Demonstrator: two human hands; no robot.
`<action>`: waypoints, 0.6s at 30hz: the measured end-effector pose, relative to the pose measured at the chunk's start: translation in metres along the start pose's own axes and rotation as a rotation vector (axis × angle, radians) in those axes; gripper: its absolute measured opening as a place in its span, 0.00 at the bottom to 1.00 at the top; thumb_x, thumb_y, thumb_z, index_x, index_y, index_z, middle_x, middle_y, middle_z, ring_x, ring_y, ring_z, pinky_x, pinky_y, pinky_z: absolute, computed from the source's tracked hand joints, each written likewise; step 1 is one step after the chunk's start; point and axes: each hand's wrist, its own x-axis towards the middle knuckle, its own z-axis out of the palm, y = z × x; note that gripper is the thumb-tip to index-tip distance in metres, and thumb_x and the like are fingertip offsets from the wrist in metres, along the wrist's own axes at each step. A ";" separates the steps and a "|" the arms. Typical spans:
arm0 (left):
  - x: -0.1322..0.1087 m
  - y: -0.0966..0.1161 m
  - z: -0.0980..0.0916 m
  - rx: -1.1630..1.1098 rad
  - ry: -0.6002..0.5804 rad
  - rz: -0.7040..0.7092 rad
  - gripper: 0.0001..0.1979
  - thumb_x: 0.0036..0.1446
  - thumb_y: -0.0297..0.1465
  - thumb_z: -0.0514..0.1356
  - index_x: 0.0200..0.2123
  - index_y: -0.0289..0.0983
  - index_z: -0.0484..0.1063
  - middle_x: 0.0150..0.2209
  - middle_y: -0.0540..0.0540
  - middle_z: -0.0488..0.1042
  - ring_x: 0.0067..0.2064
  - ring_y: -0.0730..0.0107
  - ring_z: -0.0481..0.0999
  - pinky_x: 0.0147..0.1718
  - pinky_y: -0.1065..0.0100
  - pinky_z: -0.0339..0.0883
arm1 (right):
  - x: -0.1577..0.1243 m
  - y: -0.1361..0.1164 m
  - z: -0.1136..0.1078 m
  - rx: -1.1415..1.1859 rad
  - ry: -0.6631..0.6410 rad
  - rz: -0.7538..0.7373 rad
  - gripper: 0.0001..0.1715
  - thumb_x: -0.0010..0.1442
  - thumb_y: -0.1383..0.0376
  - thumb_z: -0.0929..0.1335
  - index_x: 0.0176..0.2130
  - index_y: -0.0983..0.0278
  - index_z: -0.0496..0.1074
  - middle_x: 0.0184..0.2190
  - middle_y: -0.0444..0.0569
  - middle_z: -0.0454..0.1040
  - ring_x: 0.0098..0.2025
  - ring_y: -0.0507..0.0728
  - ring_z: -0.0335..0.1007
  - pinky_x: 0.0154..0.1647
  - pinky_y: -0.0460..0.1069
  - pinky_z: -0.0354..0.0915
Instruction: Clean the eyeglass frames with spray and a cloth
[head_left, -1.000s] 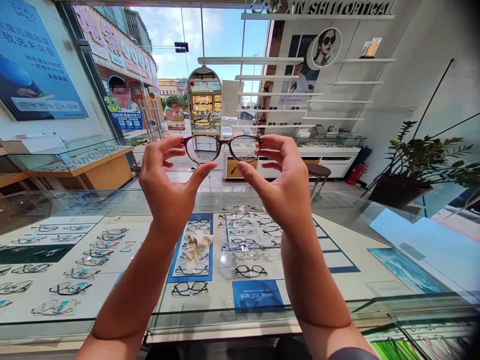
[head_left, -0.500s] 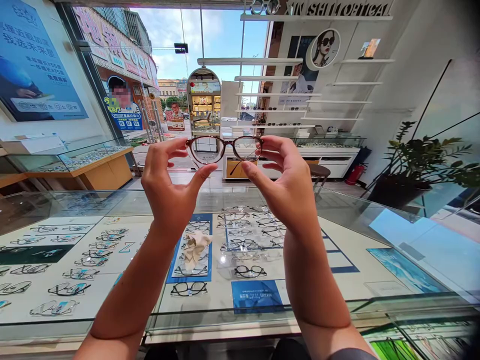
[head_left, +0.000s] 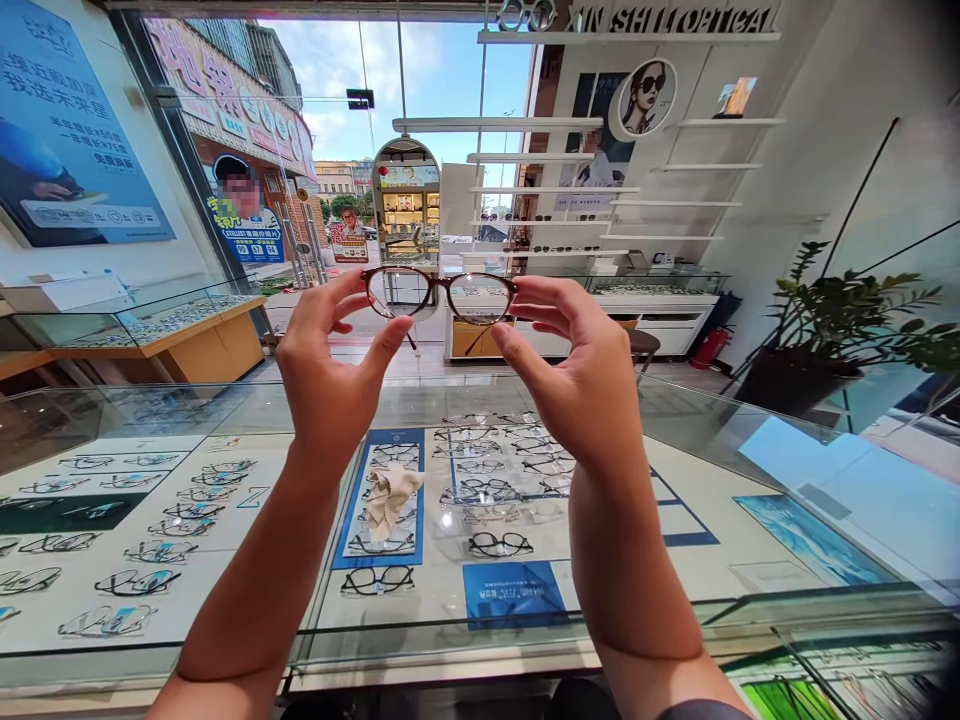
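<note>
A pair of dark-rimmed eyeglasses [head_left: 439, 284] is held up level above the glass display counter, its lenses upright and its temple arms hanging slightly below the rims. My left hand [head_left: 330, 350] grips the frame's left end between fingers and thumb. At the other end, my right hand [head_left: 574, 365] pinches the right side, the thumb near the lower rim. Below, a crumpled beige cloth [head_left: 391, 500] lies on the counter glass, over a blue-bordered display panel [head_left: 350, 520] with several glasses.
Several rows of eyeglasses [head_left: 501, 544] fill the glass counter [head_left: 420, 650] beneath my forearms. A blue card [head_left: 516, 594] lies among them. Beyond stand an arched mirror [head_left: 407, 220], a stool [head_left: 643, 345], a potted plant [head_left: 806, 370] and a side display case [head_left: 202, 340].
The eyeglasses have shifted slightly to the left and tilted a little, so both temple arms show below the rims. My hands stay on both ends, the thumbs slightly farther apart.
</note>
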 end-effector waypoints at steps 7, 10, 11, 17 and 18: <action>0.001 0.000 -0.001 0.009 -0.023 -0.015 0.29 0.62 0.44 0.74 0.63 0.47 0.75 0.59 0.41 0.81 0.56 0.51 0.85 0.50 0.53 0.81 | -0.001 -0.004 0.003 -0.009 0.038 -0.008 0.20 0.68 0.60 0.73 0.58 0.55 0.78 0.55 0.51 0.83 0.56 0.65 0.82 0.60 0.65 0.77; 0.001 -0.001 0.000 0.002 -0.026 -0.016 0.28 0.62 0.44 0.73 0.63 0.46 0.75 0.59 0.40 0.81 0.56 0.51 0.85 0.49 0.53 0.81 | -0.001 -0.005 0.004 -0.011 0.047 -0.014 0.20 0.68 0.60 0.73 0.59 0.54 0.78 0.55 0.52 0.83 0.56 0.65 0.82 0.61 0.66 0.77; 0.001 -0.001 0.001 0.000 -0.028 -0.017 0.28 0.62 0.44 0.73 0.63 0.46 0.75 0.59 0.40 0.81 0.56 0.51 0.85 0.49 0.54 0.81 | -0.001 -0.005 0.004 -0.011 0.047 -0.016 0.20 0.68 0.59 0.73 0.59 0.54 0.78 0.55 0.52 0.83 0.55 0.65 0.82 0.61 0.66 0.77; 0.001 0.001 0.000 -0.009 -0.028 -0.029 0.27 0.63 0.44 0.72 0.62 0.45 0.75 0.59 0.40 0.81 0.56 0.51 0.85 0.50 0.55 0.81 | -0.002 -0.006 0.005 -0.028 0.059 -0.055 0.21 0.68 0.58 0.72 0.60 0.53 0.78 0.55 0.51 0.83 0.55 0.66 0.81 0.60 0.67 0.77; 0.002 0.002 0.000 -0.009 -0.029 -0.032 0.27 0.63 0.44 0.72 0.62 0.45 0.75 0.59 0.40 0.81 0.56 0.52 0.85 0.50 0.55 0.81 | -0.002 -0.007 0.005 -0.031 0.062 -0.057 0.21 0.68 0.59 0.72 0.60 0.53 0.78 0.55 0.51 0.83 0.55 0.66 0.82 0.60 0.67 0.77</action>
